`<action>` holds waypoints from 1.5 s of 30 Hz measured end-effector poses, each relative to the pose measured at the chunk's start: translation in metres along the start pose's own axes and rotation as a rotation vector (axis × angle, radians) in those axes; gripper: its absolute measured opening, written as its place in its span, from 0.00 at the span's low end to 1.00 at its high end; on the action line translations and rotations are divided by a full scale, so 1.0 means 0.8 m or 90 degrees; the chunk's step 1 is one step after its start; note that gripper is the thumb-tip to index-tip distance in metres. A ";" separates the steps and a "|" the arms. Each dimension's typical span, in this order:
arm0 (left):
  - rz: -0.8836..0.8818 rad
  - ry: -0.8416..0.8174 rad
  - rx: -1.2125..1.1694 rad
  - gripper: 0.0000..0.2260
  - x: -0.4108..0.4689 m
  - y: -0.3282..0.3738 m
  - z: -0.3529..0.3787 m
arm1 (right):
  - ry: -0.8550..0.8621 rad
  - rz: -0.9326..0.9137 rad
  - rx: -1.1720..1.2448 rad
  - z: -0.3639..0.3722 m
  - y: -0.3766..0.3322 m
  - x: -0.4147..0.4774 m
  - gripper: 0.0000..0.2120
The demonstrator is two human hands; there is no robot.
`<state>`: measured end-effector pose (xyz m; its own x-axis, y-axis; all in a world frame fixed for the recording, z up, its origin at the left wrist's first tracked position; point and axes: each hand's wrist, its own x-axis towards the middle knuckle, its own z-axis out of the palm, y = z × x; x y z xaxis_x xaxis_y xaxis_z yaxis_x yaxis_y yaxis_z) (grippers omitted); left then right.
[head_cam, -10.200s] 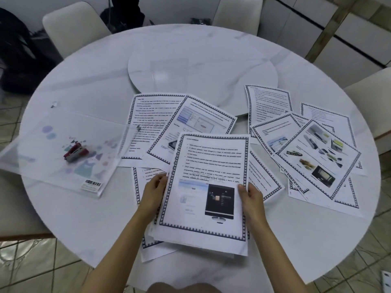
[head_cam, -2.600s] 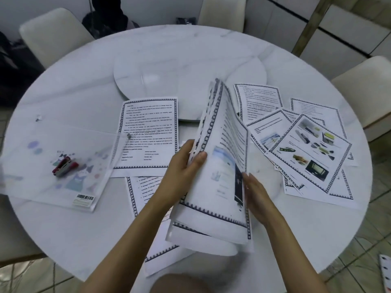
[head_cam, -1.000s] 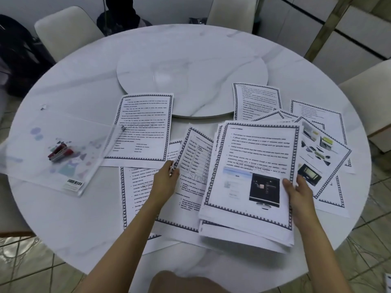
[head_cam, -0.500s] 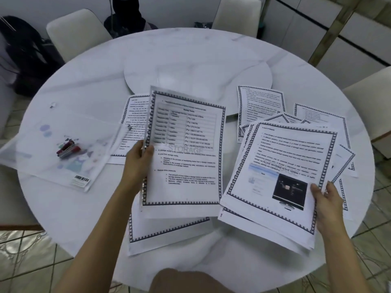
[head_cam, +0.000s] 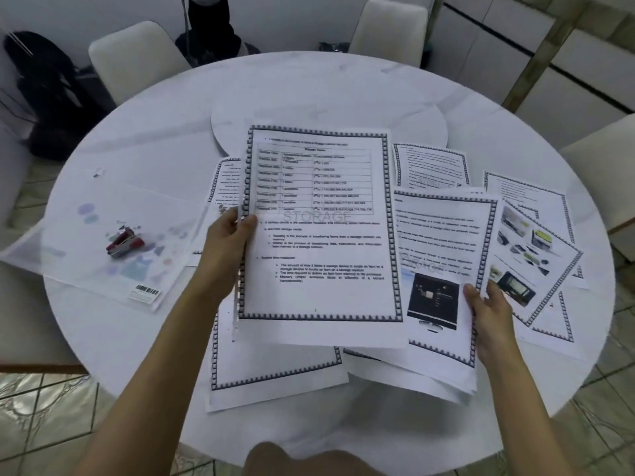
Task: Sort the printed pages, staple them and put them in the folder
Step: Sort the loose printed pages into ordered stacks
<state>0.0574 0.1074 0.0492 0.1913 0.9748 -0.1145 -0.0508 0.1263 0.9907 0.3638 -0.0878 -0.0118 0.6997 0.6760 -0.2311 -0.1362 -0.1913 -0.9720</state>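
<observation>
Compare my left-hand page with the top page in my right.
The table page, gripped by the left hand, shows a table above bulleted text; the picture page, held by the right hand, shows paragraphs and a dark screen image. The table page overlaps the picture page, which tops a stack. Both have patterned borders.

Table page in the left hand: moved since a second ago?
Yes. The left hand has lifted the table page up and away; its top edge now overlaps the turntable.
</observation>
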 end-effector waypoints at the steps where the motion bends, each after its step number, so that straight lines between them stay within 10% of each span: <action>1: -0.006 -0.008 0.003 0.08 -0.001 -0.002 0.005 | -0.014 -0.007 0.020 0.009 -0.004 -0.001 0.30; 4: -0.010 -0.022 0.031 0.08 -0.007 -0.008 0.016 | -0.044 0.001 0.067 0.029 -0.010 -0.002 0.52; 11: -0.052 -0.048 0.091 0.06 -0.027 -0.038 0.041 | -0.106 -0.049 0.110 0.067 -0.022 -0.013 0.39; 15: -0.101 -0.053 0.103 0.09 -0.038 -0.052 0.052 | -0.080 -0.056 0.054 0.080 -0.022 -0.021 0.07; 22: -0.145 -0.026 0.139 0.21 -0.043 -0.066 0.058 | -0.073 -0.002 -0.025 0.085 -0.019 -0.025 0.13; 33: -0.220 -0.103 0.224 0.09 -0.061 -0.112 0.042 | -0.208 0.063 -0.177 0.079 0.018 -0.028 0.11; 45: -0.110 0.148 0.511 0.10 -0.086 -0.127 -0.080 | -0.120 0.106 -0.279 0.028 0.029 0.006 0.14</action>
<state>-0.0130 0.0395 -0.0485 -0.0779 0.9778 -0.1946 0.6871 0.1940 0.7002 0.3481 -0.0734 -0.0361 0.5491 0.7200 -0.4243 0.1005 -0.5609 -0.8218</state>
